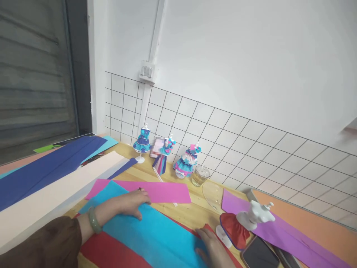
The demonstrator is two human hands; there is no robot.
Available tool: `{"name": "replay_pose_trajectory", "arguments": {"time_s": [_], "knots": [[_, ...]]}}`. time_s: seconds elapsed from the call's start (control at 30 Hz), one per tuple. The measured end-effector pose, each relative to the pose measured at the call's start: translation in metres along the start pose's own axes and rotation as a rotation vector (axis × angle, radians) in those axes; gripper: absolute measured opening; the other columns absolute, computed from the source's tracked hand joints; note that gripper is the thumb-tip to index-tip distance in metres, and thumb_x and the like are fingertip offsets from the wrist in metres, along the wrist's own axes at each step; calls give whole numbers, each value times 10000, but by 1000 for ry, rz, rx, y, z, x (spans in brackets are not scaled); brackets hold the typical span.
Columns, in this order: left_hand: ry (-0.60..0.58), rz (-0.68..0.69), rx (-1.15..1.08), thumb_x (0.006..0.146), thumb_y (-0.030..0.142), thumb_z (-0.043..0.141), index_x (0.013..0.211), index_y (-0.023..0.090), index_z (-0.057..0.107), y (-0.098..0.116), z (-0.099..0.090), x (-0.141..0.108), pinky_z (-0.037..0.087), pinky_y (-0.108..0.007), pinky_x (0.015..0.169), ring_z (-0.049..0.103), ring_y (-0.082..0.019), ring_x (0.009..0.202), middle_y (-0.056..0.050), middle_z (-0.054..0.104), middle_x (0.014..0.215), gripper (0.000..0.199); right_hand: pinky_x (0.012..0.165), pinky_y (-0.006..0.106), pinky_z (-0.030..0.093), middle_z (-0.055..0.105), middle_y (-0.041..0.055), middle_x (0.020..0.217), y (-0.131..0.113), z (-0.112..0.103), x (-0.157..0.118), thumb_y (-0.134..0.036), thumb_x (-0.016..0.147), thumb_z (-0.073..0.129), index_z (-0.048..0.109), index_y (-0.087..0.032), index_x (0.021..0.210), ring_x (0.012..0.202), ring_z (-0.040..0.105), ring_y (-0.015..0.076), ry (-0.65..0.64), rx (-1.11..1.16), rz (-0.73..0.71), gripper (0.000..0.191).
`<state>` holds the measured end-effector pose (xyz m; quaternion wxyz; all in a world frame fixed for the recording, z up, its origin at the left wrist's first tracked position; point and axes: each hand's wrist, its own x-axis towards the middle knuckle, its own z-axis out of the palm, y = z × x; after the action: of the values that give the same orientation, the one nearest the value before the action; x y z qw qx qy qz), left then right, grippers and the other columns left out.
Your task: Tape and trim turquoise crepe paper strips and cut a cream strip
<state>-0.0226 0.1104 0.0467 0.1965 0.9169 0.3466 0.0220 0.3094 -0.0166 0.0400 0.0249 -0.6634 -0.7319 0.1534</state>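
My left hand (135,203) rests palm down on the upper part of a bright blue sheet (156,227), thumb apart from the fingers. A green bangle (94,220) circles that wrist. At the sheet's right end my right hand (213,247) touches down with thumb and fingers apart; the frame's bottom edge cuts it off. The blue sheet lies over a red sheet (111,251). Beyond my left fingers is a pink sheet (167,191). Right of my right hand, a small white dress form (255,215) with a red skirt (234,230) lies tipped over.
Three small dressed forms, in a blue dress (142,141), a striped dress (161,162) and a tiered dress (185,163), stand near the wall grid. A glass of liquid (199,176) is beside them. A phone (260,254) and purple sheet (279,230) lie right; navy sheets (50,167) left.
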Motion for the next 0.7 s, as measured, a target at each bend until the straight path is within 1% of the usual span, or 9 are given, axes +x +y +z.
{"name": "replay_pose_trajectory", "arguments": {"time_s": [0.13, 0.17, 0.23, 0.3, 0.33, 0.47, 0.57, 0.63, 0.7], "knots": [[-42, 1, 32, 581, 453, 751, 1043, 238, 613, -7, 2, 10, 408, -353, 864, 519, -268, 989, -56, 598, 995, 528, 898, 323, 383, 634, 73, 1075, -12, -9, 9, -114, 616, 569, 616, -190, 1109, 1045, 540, 241, -41, 14, -18, 502], [-48, -1, 41, 570, 455, 753, 1007, 234, 623, -8, 2, 11, 414, -350, 851, 520, -269, 975, -56, 598, 968, 506, 869, 317, 388, 647, 64, 1019, -14, -10, 10, -108, 604, 559, 640, -195, 1044, 1001, 554, 234, -33, 16, -24, 455], [-53, -10, 60, 557, 432, 757, 912, 223, 632, -8, 1, 12, 419, -341, 831, 527, -259, 929, -48, 593, 908, 430, 802, 305, 394, 654, 55, 901, -16, -11, 9, -101, 602, 530, 664, -190, 853, 910, 570, 220, -17, 15, -30, 298], [-43, -22, 79, 547, 370, 760, 809, 210, 611, -7, -1, 9, 414, -329, 821, 530, -234, 868, -34, 579, 860, 342, 748, 293, 396, 640, 62, 842, -17, -10, 5, -93, 619, 508, 625, -177, 713, 852, 570, 211, -4, 12, -17, 172], [-33, -29, 88, 546, 323, 754, 763, 204, 589, -6, -3, 5, 410, -321, 816, 528, -220, 840, -25, 569, 838, 297, 737, 286, 399, 632, 68, 842, -18, -9, 1, -91, 639, 497, 603, -173, 695, 845, 570, 205, 5, 14, -12, 145], [21, -47, 116, 570, 139, 641, 655, 199, 482, -6, -16, -18, 385, -278, 739, 502, -175, 745, 6, 529, 745, 190, 759, 257, 419, 614, 63, 913, -21, -14, -18, -122, 753, 449, 556, -184, 836, 874, 579, 174, 48, 90, -41, 149], [83, -54, 131, 602, 105, 544, 650, 204, 434, -8, -28, -35, 350, -272, 692, 477, -166, 715, 13, 515, 726, 156, 715, 249, 441, 623, 35, 858, -27, -22, -26, -152, 788, 444, 519, -209, 827, 821, 600, 165, 92, 85, -66, 102], [128, -63, 142, 621, 86, 482, 659, 205, 417, -8, -37, -44, 331, -281, 701, 465, -165, 705, 15, 509, 719, 140, 672, 257, 453, 627, 30, 816, -30, -24, -26, -122, 788, 425, 504, -213, 818, 773, 610, 169, 188, 7, -115, 125], [161, -78, 155, 622, 57, 432, 662, 204, 410, -5, -44, -53, 318, -285, 702, 459, -168, 697, 14, 502, 701, 154, 657, 270, 469, 644, 47, 859, -30, -23, -23, -72, 774, 395, 505, -211, 873, 759, 619, 174, 336, -88, -195, 203]]}}
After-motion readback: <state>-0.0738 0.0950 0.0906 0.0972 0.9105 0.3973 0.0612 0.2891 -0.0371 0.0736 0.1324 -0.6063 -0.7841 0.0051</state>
